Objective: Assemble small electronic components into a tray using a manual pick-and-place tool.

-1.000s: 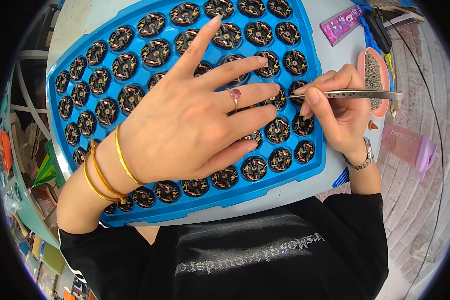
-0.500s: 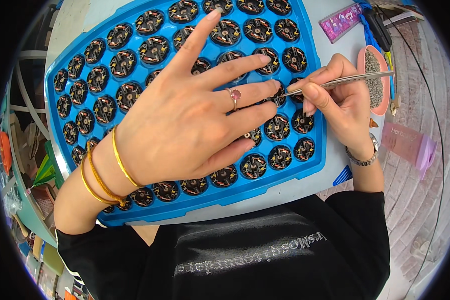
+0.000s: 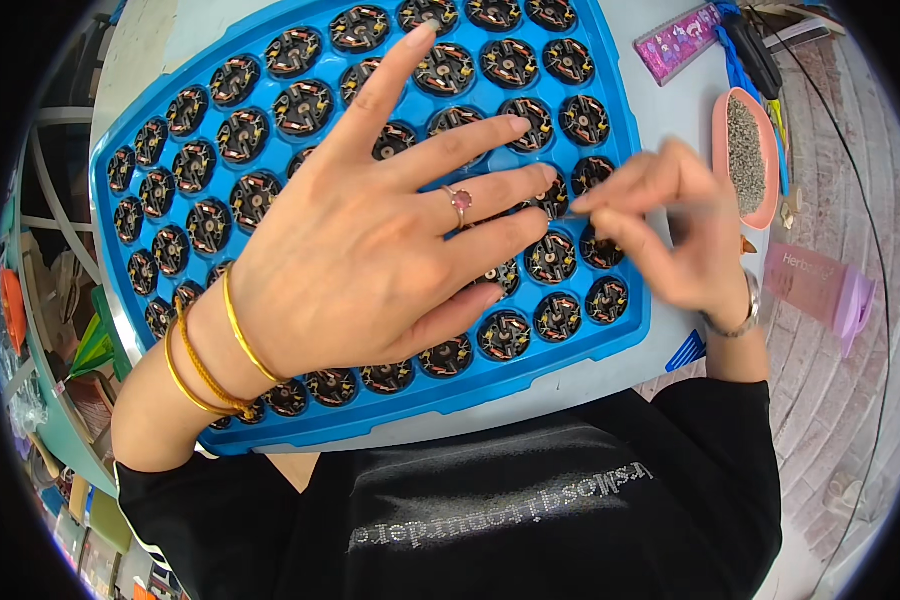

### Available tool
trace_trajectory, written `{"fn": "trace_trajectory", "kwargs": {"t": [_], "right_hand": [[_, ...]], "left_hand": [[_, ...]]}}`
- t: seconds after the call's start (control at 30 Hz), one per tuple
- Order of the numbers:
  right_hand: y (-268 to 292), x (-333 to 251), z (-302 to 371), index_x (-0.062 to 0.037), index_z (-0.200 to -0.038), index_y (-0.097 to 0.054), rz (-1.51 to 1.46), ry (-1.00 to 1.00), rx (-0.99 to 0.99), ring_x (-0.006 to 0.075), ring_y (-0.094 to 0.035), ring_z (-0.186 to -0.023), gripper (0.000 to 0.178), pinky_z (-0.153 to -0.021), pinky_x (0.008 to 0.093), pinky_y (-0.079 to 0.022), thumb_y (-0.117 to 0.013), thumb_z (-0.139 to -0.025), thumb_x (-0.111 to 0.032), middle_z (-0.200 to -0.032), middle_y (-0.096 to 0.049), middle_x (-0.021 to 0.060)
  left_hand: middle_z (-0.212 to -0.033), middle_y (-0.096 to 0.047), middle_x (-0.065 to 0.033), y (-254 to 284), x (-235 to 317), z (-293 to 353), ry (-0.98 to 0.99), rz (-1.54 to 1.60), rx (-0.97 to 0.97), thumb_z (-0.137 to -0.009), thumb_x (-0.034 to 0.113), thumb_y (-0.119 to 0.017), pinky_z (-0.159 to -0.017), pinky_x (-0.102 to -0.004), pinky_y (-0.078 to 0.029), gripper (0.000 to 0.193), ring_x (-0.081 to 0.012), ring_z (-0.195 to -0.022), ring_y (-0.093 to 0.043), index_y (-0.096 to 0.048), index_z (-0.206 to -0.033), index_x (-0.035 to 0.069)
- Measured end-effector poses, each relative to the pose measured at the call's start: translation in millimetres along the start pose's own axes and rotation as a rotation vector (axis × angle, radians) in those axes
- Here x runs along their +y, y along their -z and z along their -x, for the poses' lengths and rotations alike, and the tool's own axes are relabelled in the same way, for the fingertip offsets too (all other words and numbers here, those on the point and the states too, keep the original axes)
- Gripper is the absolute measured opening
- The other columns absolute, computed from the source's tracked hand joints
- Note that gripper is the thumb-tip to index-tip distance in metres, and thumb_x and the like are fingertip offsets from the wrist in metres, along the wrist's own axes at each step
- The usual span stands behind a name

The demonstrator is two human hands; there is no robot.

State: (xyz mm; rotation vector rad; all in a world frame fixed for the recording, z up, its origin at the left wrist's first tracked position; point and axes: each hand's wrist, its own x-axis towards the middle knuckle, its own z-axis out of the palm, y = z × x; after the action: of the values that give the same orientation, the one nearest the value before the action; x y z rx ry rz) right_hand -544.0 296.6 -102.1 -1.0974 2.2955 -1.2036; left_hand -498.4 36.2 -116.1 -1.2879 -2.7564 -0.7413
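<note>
A blue tray (image 3: 570, 358) holds rows of round black parts (image 3: 505, 334) with small wired components and yellow and orange bits on them. Over its middle, my left hand (image 3: 370, 225) lies palm down with the fingers spread, holding nothing and covering several parts. At the tray's right side my right hand (image 3: 685, 225) is pinched, thumb against fingers, and smeared by motion. From the pinch a thin grey tip of the metal tweezers (image 3: 575, 210) points toward the left ring and middle fingertips; the rest of the tweezers is hidden or blurred.
Right of the tray, a pink dish (image 3: 770, 205) holds many tiny grey metal pieces. Behind it lie a purple-pink patterned packet (image 3: 678, 45) and a black-handled tool (image 3: 755, 60). A translucent pink bottle (image 3: 815, 285) is farther right, near a black cable (image 3: 878, 260).
My right hand has turned, and the long rear end of the tweezers no longer shows. My left hand stays nearly in place. The rows of parts have shifted very slightly.
</note>
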Motion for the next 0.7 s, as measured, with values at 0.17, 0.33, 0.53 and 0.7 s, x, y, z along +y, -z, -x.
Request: {"fn": "trace_trajectory", "kwargs": {"t": [0.17, 0.33, 0.53, 0.7], "right_hand": [[-12, -1, 14, -0.0046, -0.096, -0.052, 0.335, 0.329, 0.032, 0.0207, -0.069, -0.079, 0.027, -0.06, 0.0294, -0.053, -0.072, -0.08, 0.006, -0.088, -0.071, 0.0173], [-17, 2, 12, -0.0027, -0.093, -0.044, -0.327, -0.182, 0.255, 0.0089, -0.059, -0.067, 0.015, -0.063, 0.0215, -0.051, -0.058, -0.095, -0.003, -0.092, -0.066, 0.0165], [-14, -1, 9, -0.0033, -0.092, -0.044, -0.303, -0.234, 0.18, 0.0078, -0.058, -0.065, 0.017, -0.061, 0.0205, -0.05, -0.061, -0.094, -0.005, -0.091, -0.066, 0.0163], [-16, 3, 7, -0.0013, -0.093, -0.047, -0.384, -0.228, 0.238, 0.0071, -0.061, -0.066, 0.017, -0.059, 0.0194, -0.052, -0.063, -0.093, -0.006, -0.086, -0.066, 0.0123]], "left_hand": [[-0.133, -0.059, 0.0023, 1, 0, -2, -0.015, 0.006, 0.019, -0.074, 0.027, -0.071, -0.115, -0.068, -0.011, 0.041, -0.0238, -0.131, -0.049, -0.068, -0.114, 0.019], [-0.132, -0.06, 0.0027, 1, -2, -1, -0.024, -0.011, 0.005, -0.074, 0.024, -0.069, -0.115, -0.0685, -0.01, 0.039, -0.0236, -0.131, -0.049, -0.069, -0.113, 0.019], [-0.132, -0.06, 0.0025, 11, 6, -7, -0.025, -0.052, 0.02, -0.076, 0.024, -0.069, -0.115, -0.0682, -0.01, 0.038, -0.0234, -0.131, -0.049, -0.069, -0.113, 0.02], [-0.132, -0.06, 0.0026, 11, 6, -6, -0.018, -0.056, 0.014, -0.076, 0.024, -0.068, -0.115, -0.0682, -0.01, 0.038, -0.0233, -0.131, -0.049, -0.069, -0.114, 0.021]]}}
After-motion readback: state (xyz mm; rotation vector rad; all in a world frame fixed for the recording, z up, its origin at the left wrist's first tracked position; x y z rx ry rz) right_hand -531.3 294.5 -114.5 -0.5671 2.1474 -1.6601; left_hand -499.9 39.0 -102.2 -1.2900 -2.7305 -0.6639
